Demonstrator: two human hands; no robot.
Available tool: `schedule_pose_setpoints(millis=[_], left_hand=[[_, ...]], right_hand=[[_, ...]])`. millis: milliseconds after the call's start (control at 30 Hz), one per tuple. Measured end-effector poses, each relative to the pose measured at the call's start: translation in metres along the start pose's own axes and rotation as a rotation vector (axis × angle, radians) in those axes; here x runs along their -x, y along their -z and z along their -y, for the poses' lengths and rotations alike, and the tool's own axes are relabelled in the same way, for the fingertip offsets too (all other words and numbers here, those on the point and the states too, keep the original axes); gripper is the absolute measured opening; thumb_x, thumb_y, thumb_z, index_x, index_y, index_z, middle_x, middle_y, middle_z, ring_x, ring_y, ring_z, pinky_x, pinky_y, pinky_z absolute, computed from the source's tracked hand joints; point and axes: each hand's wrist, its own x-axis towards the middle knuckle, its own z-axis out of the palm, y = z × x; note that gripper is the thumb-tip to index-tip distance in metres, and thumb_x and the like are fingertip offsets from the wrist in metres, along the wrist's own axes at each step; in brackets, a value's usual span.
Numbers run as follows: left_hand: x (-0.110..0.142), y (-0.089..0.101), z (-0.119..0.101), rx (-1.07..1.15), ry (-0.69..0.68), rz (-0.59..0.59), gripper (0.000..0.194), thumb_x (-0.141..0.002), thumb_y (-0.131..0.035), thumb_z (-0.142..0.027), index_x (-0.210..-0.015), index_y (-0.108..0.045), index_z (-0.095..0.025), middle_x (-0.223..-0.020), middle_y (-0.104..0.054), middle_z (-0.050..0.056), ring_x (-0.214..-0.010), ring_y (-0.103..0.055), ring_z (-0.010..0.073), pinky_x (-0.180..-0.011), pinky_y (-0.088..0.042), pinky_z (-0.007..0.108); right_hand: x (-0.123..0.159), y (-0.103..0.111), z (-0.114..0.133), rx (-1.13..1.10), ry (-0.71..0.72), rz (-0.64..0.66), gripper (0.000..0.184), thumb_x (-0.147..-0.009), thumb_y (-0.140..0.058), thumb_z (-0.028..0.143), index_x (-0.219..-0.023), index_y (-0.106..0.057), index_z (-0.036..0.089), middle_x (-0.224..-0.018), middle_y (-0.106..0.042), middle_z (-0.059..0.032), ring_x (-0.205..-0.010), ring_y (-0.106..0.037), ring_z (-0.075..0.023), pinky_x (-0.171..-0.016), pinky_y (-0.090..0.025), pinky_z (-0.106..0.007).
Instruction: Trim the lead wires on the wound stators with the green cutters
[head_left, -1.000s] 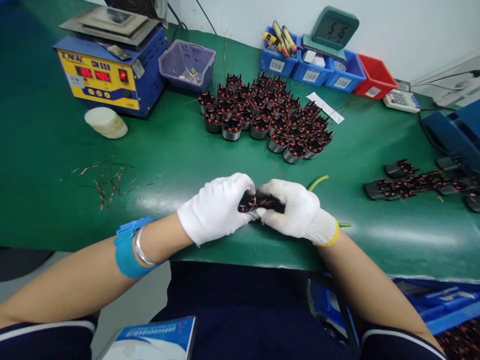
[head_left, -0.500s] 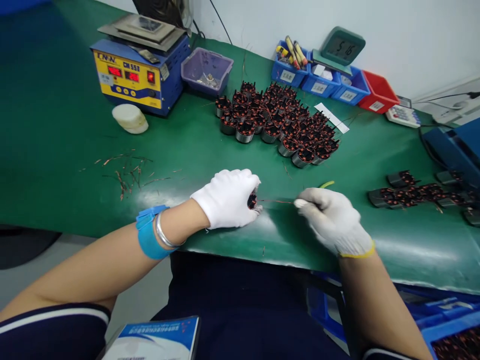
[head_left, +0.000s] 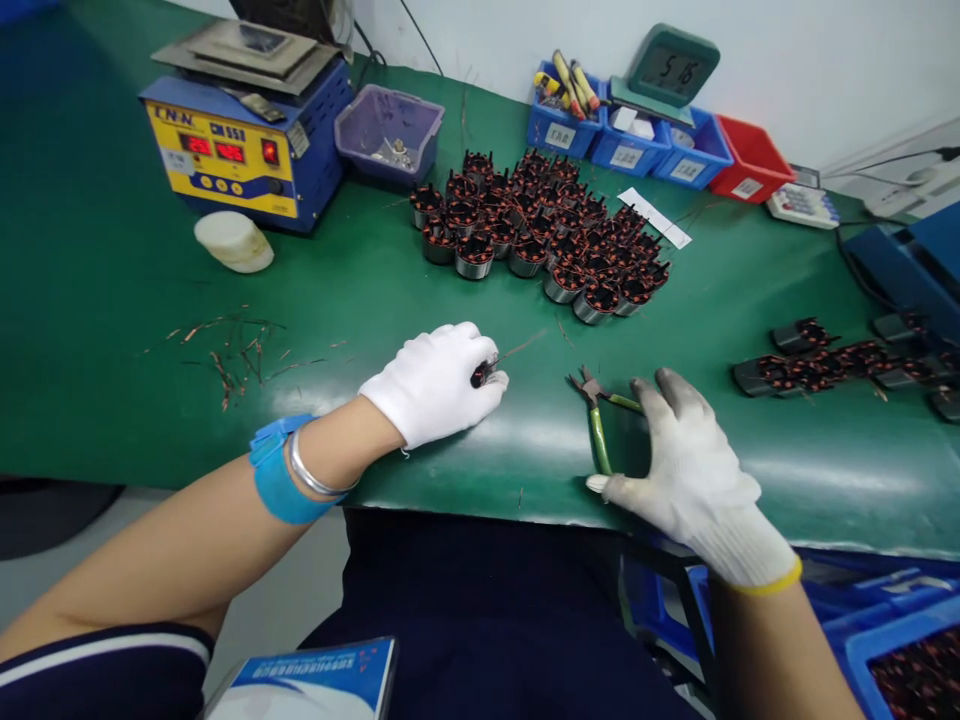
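My left hand, in a white glove, is closed around a wound motor stator. Most of the stator is hidden in the palm, and a thin wire sticks out of it to the upper right. My right hand, gloved too, has thumb and fingers spread wide. Between them lie the handles of green-handled side cutters, which rest on the green table with jaws pointing up-left. The thumb tip is close to the lower handle and the fingertips are close to the other; whether they touch is unclear.
Many stators stand grouped at the back, with more at the right. Wire scraps lie at left near a white round block. A blue-yellow device, a purple bin and small bins line the back.
My right hand has let go of the wire, moved right and down, and spread open around the side cutters. The wire now points up-right. My left hand still holds the stator.
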Motion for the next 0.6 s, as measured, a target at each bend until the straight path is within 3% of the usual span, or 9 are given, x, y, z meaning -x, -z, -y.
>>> schedule_pose_setpoints(millis=[67, 200, 300, 400, 500, 600], left_hand=[[0.001, -0.001, -0.004, -0.04, 0.042, 0.0, 0.025, -0.088, -0.046, -0.037, -0.082, -0.064, -0.02, -0.089, -0.062, 0.004, -0.084, -0.062, 0.023, -0.068, -0.046, 0.034], [0.003, -0.002, -0.008, -0.078, 0.065, 0.057, 0.025, -0.089, -0.044, -0.031, -0.083, -0.066, -0.02, -0.092, -0.064, 0.004, -0.085, -0.063, 0.0231, -0.071, -0.048, 0.034], [0.002, -0.002, -0.006, -0.053, 0.033, 0.057, 0.027, -0.09, -0.043, -0.032, -0.089, -0.068, -0.021, -0.096, -0.067, 0.004, -0.09, -0.064, 0.0244, -0.076, -0.049, 0.036], [0.001, -0.004, -0.001, -0.026, -0.002, 0.04, 0.03, -0.091, -0.042, -0.033, -0.092, -0.07, -0.021, -0.097, -0.069, 0.003, -0.092, -0.065, 0.0247, -0.077, -0.05, 0.037], [0.001, -0.005, 0.002, -0.007, -0.031, 0.026, 0.031, -0.09, -0.041, -0.032, -0.093, -0.071, -0.022, -0.098, -0.07, 0.003, -0.092, -0.065, 0.0243, -0.077, -0.05, 0.037], [0.001, -0.005, 0.003, 0.013, -0.055, 0.028, 0.031, -0.089, -0.042, -0.029, -0.094, -0.071, -0.023, -0.099, -0.071, 0.003, -0.094, -0.065, 0.0238, -0.079, -0.05, 0.037]], right_hand=[[-0.002, -0.001, -0.006, 0.01, -0.013, 0.049, 0.101, -0.063, -0.069, 0.064, -0.14, -0.04, 0.005, -0.144, -0.037, -0.0289, -0.13, -0.038, -0.0462, -0.101, -0.041, -0.058], [0.006, 0.001, -0.007, 0.025, -0.024, 0.112, 0.087, -0.075, -0.059, 0.057, -0.142, -0.038, 0.006, -0.141, -0.042, -0.0262, -0.131, -0.039, -0.0424, -0.099, -0.043, -0.055], [0.007, 0.009, -0.001, 0.079, -0.059, 0.14, 0.083, -0.078, -0.056, 0.055, -0.145, -0.037, 0.009, -0.132, -0.052, -0.0245, -0.117, -0.051, -0.0428, -0.081, -0.051, -0.052], [0.001, 0.017, 0.004, 0.135, -0.102, 0.15, 0.078, -0.081, -0.054, 0.048, -0.149, -0.032, 0.015, -0.112, -0.064, -0.0189, -0.087, -0.063, -0.0359, -0.059, -0.05, -0.042], [-0.009, 0.019, 0.007, 0.228, -0.076, 0.138, 0.065, -0.08, -0.057, 0.042, -0.138, -0.048, 0.017, -0.095, -0.067, -0.0155, -0.071, -0.062, -0.0316, -0.054, -0.045, -0.038], [-0.019, 0.012, 0.009, 0.25, -0.059, 0.112, 0.043, -0.082, -0.052, 0.034, -0.119, -0.061, 0.012, -0.089, -0.064, -0.0165, -0.074, -0.061, -0.0321, -0.059, -0.046, -0.039]])
